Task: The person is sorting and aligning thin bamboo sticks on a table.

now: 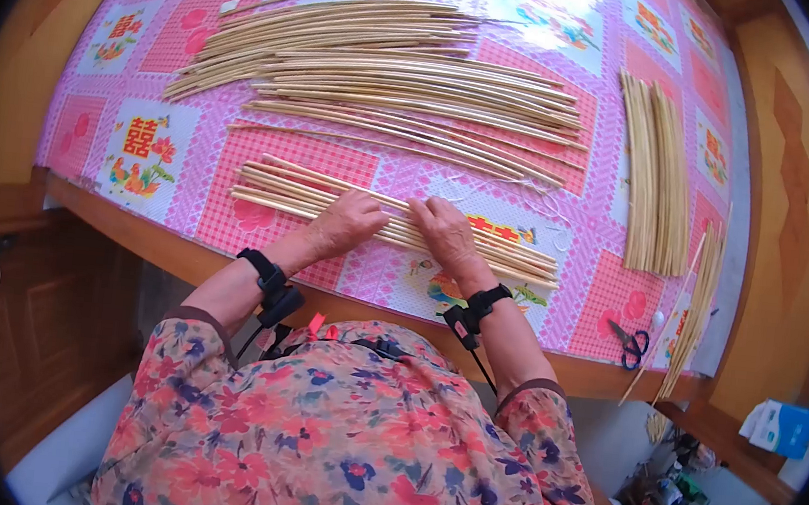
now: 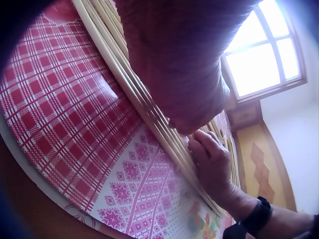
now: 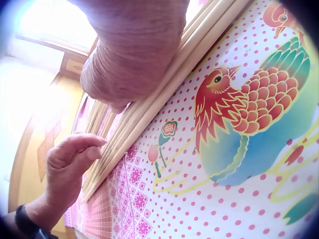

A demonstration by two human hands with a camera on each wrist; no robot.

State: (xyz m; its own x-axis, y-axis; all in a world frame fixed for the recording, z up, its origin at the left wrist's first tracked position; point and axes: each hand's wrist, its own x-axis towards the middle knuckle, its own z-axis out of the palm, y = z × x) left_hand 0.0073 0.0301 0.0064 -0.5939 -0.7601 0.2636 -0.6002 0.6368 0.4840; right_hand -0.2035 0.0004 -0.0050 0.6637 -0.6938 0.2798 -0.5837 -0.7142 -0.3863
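Note:
A small row of long, pale wooden sticks [image 1: 278, 190] lies crosswise on the patterned table cover, close to its front edge. My left hand [image 1: 347, 222] bends its fingers over the middle of these sticks, with the thumb and forefinger near each other at their edge in the right wrist view. Just to the right, my right hand [image 1: 446, 230] holds the same sticks, its fingers curled over them in the left wrist view [image 2: 212, 159]. Both palms hide part of the row. Thin white string [image 1: 548, 203] trails on the cover behind the right hand.
Behind the row lies a wide spread of similar sticks [image 1: 412, 86]. Another stack [image 1: 654, 180] stands lengthwise at the right, with thinner sticks [image 1: 697, 303] near the corner. Scissors [image 1: 629, 345] with dark handles lie by the right front edge [image 1: 598, 376].

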